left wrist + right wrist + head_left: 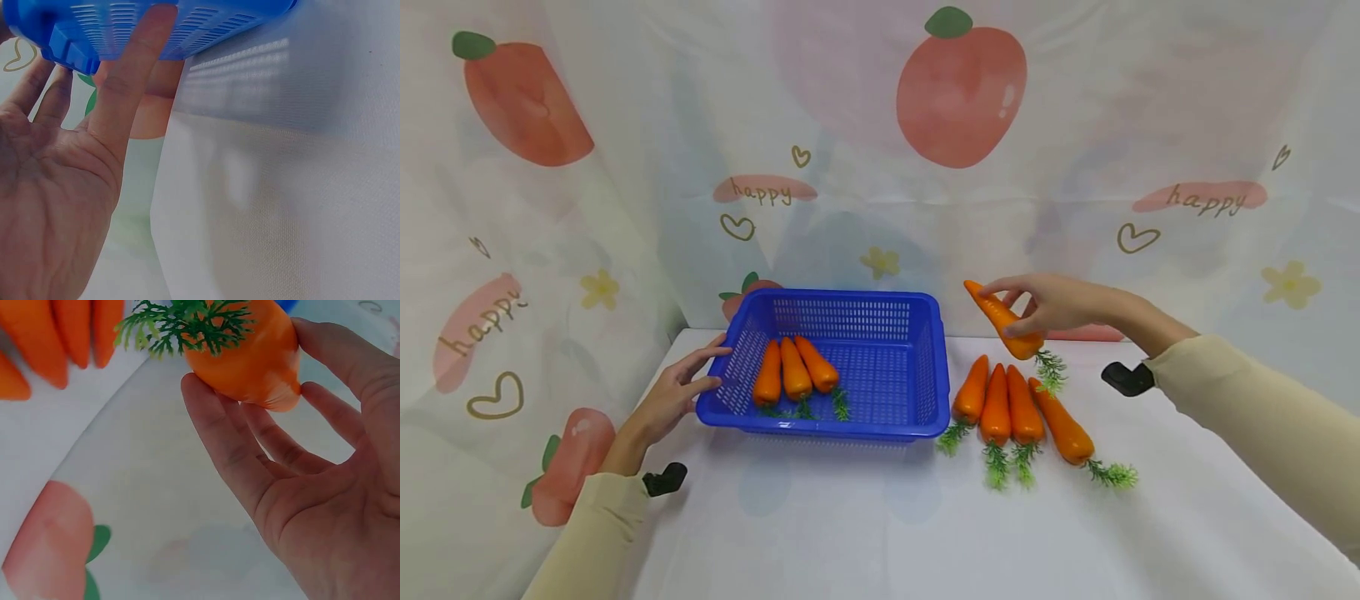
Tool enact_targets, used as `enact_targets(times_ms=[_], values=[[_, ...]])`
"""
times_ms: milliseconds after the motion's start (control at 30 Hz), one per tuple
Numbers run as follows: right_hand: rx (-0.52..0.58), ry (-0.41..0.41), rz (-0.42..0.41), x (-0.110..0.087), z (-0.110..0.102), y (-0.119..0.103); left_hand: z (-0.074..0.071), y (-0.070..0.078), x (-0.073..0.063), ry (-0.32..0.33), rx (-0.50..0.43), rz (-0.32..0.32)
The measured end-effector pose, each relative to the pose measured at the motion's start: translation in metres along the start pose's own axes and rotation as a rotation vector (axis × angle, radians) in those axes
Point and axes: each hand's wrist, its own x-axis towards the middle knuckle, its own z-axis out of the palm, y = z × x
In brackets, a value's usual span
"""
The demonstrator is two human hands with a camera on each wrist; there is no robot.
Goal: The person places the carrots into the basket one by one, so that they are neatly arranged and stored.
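Observation:
My right hand (1051,302) holds a plastic carrot (1000,321) between thumb and fingers, raised over the table's back edge. Its pointed tip is up to the left and its green leaves hang down. In the right wrist view the thick leafy end of that carrot (250,359) shows between the fingertips. On the left, my left hand (673,396) touches the left rim of a blue plastic basket (842,429). The left wrist view shows the thumb (128,87) straight against the slotted side wall. Three carrots (796,371) lie side by side inside the basket, leaves toward the front.
Several more carrots (996,408) lie on the white tablecloth (820,533) right of the basket, leaves toward the front. Behind the table hangs a pale curtain (850,108) printed with fruit, hearts and the word happy. Another printed curtain side (550,275) borders the left.

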Motion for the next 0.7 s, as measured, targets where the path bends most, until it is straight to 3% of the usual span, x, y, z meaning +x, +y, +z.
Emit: enact_targets(times_ms=[333, 700], values=[[-0.005, -0.063, -0.037, 0.046, 0.003, -0.034, 0.000, 0.000, 0.002, 0.014, 0.011, -0.016], [0.013, -0.100, -0.050, 0.099, 0.021, -0.058, -0.001, -0.002, 0.001, 0.004, 0.013, -0.006]])
